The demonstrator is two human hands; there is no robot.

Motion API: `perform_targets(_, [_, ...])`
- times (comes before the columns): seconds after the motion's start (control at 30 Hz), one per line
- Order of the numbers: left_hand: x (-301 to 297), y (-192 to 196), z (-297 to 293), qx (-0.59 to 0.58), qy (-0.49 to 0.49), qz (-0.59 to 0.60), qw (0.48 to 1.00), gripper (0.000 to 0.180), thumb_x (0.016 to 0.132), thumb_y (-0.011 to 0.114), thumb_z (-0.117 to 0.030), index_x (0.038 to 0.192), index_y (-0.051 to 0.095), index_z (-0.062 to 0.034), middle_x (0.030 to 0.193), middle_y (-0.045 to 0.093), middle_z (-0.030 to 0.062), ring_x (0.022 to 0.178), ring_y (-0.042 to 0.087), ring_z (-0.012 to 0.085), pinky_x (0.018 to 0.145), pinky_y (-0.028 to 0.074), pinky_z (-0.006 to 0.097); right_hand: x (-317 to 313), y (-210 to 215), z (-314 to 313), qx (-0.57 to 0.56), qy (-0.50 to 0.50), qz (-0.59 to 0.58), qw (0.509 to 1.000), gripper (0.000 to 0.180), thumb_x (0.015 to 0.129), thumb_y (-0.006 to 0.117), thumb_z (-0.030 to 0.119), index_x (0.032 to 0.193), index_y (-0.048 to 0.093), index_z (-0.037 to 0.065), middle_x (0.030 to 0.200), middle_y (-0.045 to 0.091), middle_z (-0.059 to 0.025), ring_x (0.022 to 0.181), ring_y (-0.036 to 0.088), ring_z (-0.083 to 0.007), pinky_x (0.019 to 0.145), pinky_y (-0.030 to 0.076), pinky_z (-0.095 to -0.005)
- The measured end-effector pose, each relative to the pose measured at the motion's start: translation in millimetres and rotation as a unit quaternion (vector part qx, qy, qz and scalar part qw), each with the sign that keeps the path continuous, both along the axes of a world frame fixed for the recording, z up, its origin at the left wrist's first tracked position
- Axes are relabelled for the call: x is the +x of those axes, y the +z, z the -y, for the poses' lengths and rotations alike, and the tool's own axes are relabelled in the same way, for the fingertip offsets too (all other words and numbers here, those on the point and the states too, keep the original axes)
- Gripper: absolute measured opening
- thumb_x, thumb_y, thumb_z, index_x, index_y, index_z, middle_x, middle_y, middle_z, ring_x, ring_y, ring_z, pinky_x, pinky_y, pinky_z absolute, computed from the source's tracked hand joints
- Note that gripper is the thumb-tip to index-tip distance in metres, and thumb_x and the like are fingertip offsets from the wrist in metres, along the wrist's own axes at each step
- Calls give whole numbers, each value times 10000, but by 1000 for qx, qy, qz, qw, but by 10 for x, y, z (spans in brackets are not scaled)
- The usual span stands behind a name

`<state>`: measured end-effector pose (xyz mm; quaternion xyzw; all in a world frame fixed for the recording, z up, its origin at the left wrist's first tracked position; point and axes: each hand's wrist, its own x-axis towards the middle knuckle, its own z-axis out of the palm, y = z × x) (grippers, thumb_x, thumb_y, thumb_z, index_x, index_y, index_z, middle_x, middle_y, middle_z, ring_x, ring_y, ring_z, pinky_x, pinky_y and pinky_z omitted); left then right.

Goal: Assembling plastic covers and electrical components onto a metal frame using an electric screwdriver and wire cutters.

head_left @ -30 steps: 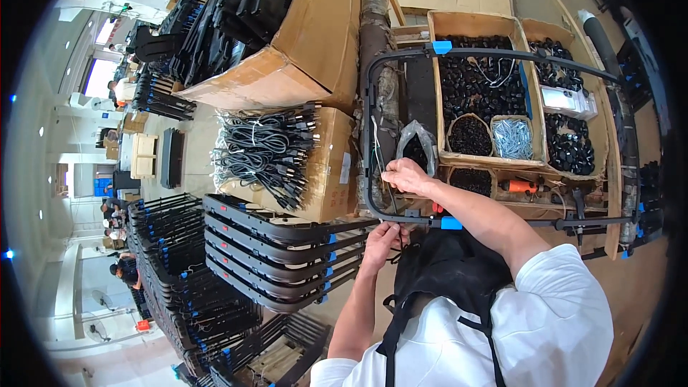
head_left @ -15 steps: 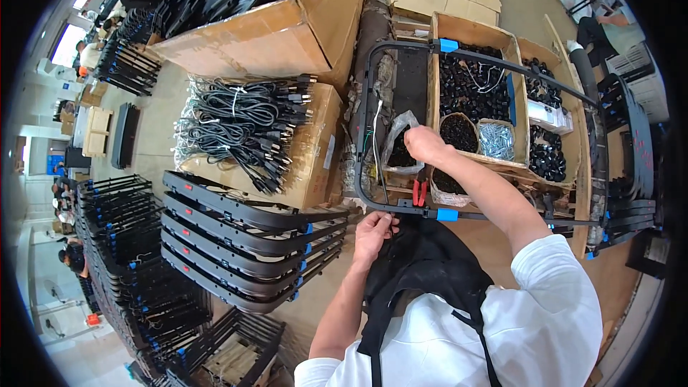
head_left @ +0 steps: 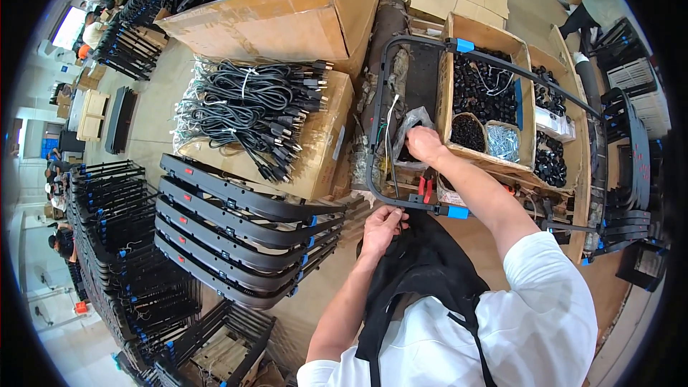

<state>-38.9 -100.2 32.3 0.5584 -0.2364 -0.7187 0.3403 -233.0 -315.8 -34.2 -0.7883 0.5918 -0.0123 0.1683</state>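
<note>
A black tube frame [head_left: 380,100] with blue tape wraps [head_left: 459,211] stands in front of me against the boxes. My left hand [head_left: 382,228] is closed around its near bottom bar. My right hand [head_left: 424,145] reaches down into a clear plastic bag [head_left: 410,123] inside the frame, and its fingertips are hidden by the bag. Red-handled pliers [head_left: 424,188] lie just below that hand. A thin white wire [head_left: 390,136] runs down the frame's left side.
A cardboard box [head_left: 451,64] holds small black parts, a bowl of black parts [head_left: 467,131] and a bag of screws [head_left: 504,142]. Bundled black power cables [head_left: 251,111] lie on a carton. Stacked black frames [head_left: 236,222] sit at my left. Other people work far left.
My right hand left the frame's near bar and moved up and right into the plastic bag. My left hand stays on the bottom bar. My view has tilted closer.
</note>
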Motion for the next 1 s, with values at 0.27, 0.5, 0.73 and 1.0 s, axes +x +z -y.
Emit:
perform_targets(0.27, [11,-33,21,-7,-23,-7,1000,161,1061,633,-214,1051,698,-67,1001,770,43,790,718,120,675,534,250,-350,724,-245,298,-192,481,802,231,1066,579,187,1229,647,38,953,697,-33,693,675,-86,499,468,-209])
perform_targets(0.5, [70,-76,-15,-6,-13,-22,1000,156,1055,649,-229,1033,694,-81,983,768,34,783,719,121,662,529,251,-298,1290,-937,348,-223,612,674,373,1043,674,211,1330,579,-6,1025,678,-67,759,653,-92,579,517,-202])
perform_targets(0.73, [38,-92,-12,-6,-12,-35,999,170,1059,637,-208,1073,711,-55,949,758,26,748,696,103,610,512,246,-206,1358,-1660,411,-250,661,576,200,964,750,89,1141,690,14,995,737,-79,821,714,-151,685,589,-268])
perform_targets(1.0, [102,-75,25,-22,-17,-13,1000,169,1046,664,-223,1026,724,-67,865,709,-3,713,691,104,590,487,238,-118,1091,-2657,429,-331,621,567,263,1004,733,224,1190,693,43,1028,724,-56,831,704,-148,684,561,-260])
